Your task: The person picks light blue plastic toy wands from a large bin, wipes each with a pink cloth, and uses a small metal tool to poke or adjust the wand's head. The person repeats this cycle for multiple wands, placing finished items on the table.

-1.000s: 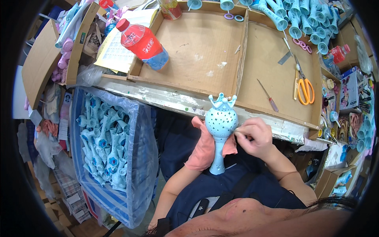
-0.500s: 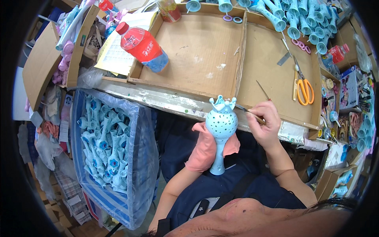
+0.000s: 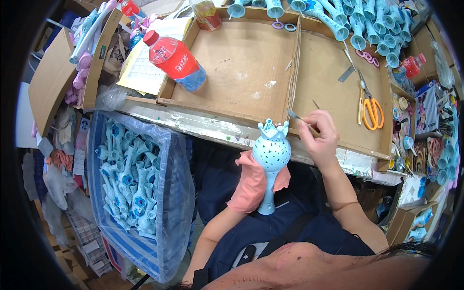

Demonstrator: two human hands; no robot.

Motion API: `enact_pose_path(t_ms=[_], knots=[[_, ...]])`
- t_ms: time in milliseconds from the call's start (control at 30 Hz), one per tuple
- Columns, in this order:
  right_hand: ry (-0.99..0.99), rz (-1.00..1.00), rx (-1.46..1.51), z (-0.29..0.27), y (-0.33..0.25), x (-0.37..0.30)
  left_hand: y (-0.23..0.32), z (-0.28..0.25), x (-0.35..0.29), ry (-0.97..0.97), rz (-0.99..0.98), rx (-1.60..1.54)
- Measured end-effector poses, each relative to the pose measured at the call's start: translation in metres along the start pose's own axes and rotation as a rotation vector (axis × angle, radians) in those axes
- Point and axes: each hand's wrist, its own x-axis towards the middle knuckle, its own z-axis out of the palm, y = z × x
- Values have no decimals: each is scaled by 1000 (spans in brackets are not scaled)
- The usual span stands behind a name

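Note:
A light blue toy wand [image 3: 272, 153] stands upright before my body, with a crown on top and a round head pierced by small star holes. My left hand [image 3: 249, 181], covered by a salmon-pink cloth or glove, grips it below the ball; its fingers are hidden. My right hand [image 3: 320, 137] pinches a thin paintbrush [image 3: 294, 115] just right of the crown, its blue-grey tip pointing up and left, apart from the wand.
A cardboard tray [image 3: 232, 108] lies on the bench, holding orange-handled scissors [image 3: 373, 113]. A red-labelled bottle [image 3: 176, 60] stands in its left part. At left, a plastic-lined crate [image 3: 166, 193] contains many blue wand parts. More blue parts [image 3: 357, 21] are heaped at the far right.
My right hand has lifted the paintbrush up and away from the crown. The toy wand stays nearly in place in my left hand.

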Motion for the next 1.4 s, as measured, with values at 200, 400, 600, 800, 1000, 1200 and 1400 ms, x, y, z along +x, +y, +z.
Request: enact_pose_path(t_ms=[200, 400, 600, 800, 1000, 1200, 1400], knots=[[6, -68, 10, 5, 2, -1, -1, -3, 4, -139, -165, -318], [12, 1, 40, 8, 2, 2, 38, 20, 5, -91, -20, -174], [-55, -152, 59, 8, 2, 2, 67, 33, -1, -150, -8, -355], [-100, -72, 202, 12, 5, -4, 66, 26, 1, -186, -82, -304], [-24, -39, 148, 22, 6, -3, 71, 26, 1, -185, -101, -321], [-53, -90, 234, 24, 4, -6, 75, 27, 0, -218, -95, -323], [-64, 65, 243, 27, 5, -4, 79, 28, -2, -209, -110, -340]])
